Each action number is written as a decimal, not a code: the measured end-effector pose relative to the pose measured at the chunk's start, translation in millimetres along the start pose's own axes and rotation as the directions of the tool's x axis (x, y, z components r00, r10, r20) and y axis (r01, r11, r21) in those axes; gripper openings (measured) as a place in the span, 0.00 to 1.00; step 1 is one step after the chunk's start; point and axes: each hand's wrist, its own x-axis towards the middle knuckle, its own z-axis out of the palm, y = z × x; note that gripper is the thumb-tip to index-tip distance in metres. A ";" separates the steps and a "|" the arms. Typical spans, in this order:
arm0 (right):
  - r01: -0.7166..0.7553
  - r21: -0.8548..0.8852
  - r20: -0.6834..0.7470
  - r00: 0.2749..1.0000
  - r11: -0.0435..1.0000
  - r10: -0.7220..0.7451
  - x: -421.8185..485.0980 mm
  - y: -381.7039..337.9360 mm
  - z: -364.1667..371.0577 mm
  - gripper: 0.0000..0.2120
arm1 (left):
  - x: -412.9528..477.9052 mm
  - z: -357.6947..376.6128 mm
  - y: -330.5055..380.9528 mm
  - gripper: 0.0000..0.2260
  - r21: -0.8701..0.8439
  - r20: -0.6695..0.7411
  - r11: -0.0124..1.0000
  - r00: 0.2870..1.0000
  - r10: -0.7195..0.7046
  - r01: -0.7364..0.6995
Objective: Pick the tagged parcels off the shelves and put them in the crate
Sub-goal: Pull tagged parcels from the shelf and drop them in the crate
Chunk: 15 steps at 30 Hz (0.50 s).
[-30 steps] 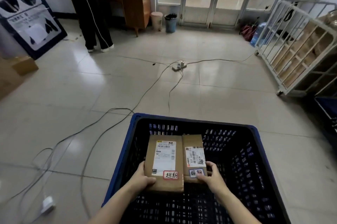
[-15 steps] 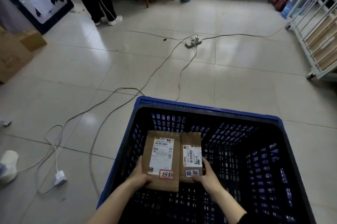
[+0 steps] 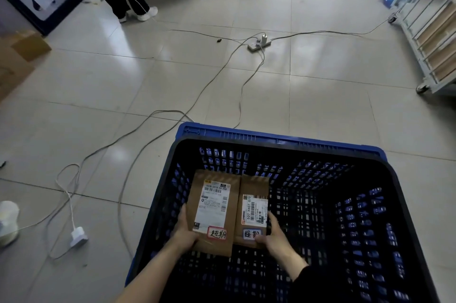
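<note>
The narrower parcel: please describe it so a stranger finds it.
Look into the blue crate on the tiled floor. Of two brown parcels held side by side, the narrower parcel is in the right hand. Its tag is blue-edged; the wider parcel bears a red-edged one.

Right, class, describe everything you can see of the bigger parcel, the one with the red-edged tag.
The big parcel is a flat brown cardboard box with a white barcoded shipping label and a red-edged handwritten tag at its near end. It is held face up inside the blue crate, its right edge against the small parcel. The left hand grips its near left corner.
</note>
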 end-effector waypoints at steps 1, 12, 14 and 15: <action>0.001 -0.009 0.001 1.000 1.000 -0.001 0.0 -1.0 0.4 0.38 | -1.5 0.2 2.3 0.40 0.028 -0.006 1.000 1.000 -0.005 0.005; 0.052 -0.239 -0.050 0.997 0.970 -0.065 -15.8 -9.6 2.1 0.36 | -5.0 14.8 16.0 0.40 0.543 -0.080 0.839 0.996 0.049 0.003; 0.043 -0.302 -0.086 0.994 0.952 -0.073 -25.3 -14.9 -1.9 0.36 | -7.0 13.5 21.3 0.40 0.577 -0.055 0.812 0.988 0.145 -0.087; 0.052 -0.336 -0.107 0.990 0.940 -0.093 -31.2 -17.8 -4.1 0.37 | -9.3 12.5 25.2 0.40 0.594 -0.042 0.795 0.982 0.184 -0.124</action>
